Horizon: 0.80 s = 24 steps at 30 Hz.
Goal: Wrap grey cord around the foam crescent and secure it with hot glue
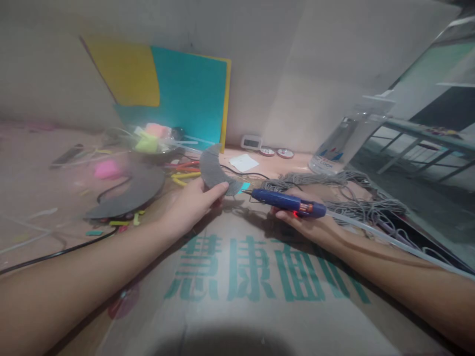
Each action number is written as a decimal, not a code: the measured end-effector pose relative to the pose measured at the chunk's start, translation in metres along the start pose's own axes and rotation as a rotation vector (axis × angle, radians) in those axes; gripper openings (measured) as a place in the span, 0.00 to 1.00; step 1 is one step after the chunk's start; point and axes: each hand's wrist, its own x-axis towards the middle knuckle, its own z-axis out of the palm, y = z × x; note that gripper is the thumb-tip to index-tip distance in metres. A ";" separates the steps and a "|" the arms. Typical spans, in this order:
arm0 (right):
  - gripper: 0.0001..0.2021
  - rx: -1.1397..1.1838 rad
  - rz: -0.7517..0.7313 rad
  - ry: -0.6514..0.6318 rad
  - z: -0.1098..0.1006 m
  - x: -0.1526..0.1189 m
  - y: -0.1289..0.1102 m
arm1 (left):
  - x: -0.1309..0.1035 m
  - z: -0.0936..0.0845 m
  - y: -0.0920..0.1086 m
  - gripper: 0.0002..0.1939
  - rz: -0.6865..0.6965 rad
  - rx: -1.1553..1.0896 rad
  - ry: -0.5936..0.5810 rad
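Observation:
My left hand [200, 200] pinches a grey crescent-shaped piece [210, 165] wrapped in cord-like ridges, thumb on its near face. A small cyan tab [245, 186] sits at the right end of this crescent. Wrapped around a blue hot glue gun [274, 198] is my right hand [302, 217]; its metal nozzle points left and is at the cyan tab, though whether it touches I cannot tell. A red light glows on the glue gun's underside, and a long whitish glue stick [371, 235] runs out of its back over my right forearm.
Another grey crescent [137, 193] lies left among scraps and a pink lump [107, 169]. A yellow and teal board [189, 94] leans on the wall. Behind are a small white digital clock [251, 142] and a clear bottle [334, 143]. Grey cord bundles [371, 212] lie right.

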 end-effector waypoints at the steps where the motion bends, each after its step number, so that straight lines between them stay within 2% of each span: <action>1: 0.12 -0.012 0.008 -0.005 0.000 0.000 -0.002 | 0.000 0.000 0.000 0.21 -0.003 0.005 0.006; 7: 0.15 -0.048 0.045 -0.026 0.003 0.002 -0.012 | -0.003 -0.001 0.004 0.22 -0.021 0.044 0.011; 14: 0.18 -0.101 0.121 -0.033 0.004 0.004 -0.016 | 0.000 0.000 -0.001 0.23 -0.038 0.031 -0.009; 24: 0.14 -0.055 0.026 -0.022 0.005 0.004 -0.009 | -0.002 0.000 0.006 0.22 -0.027 0.036 -0.011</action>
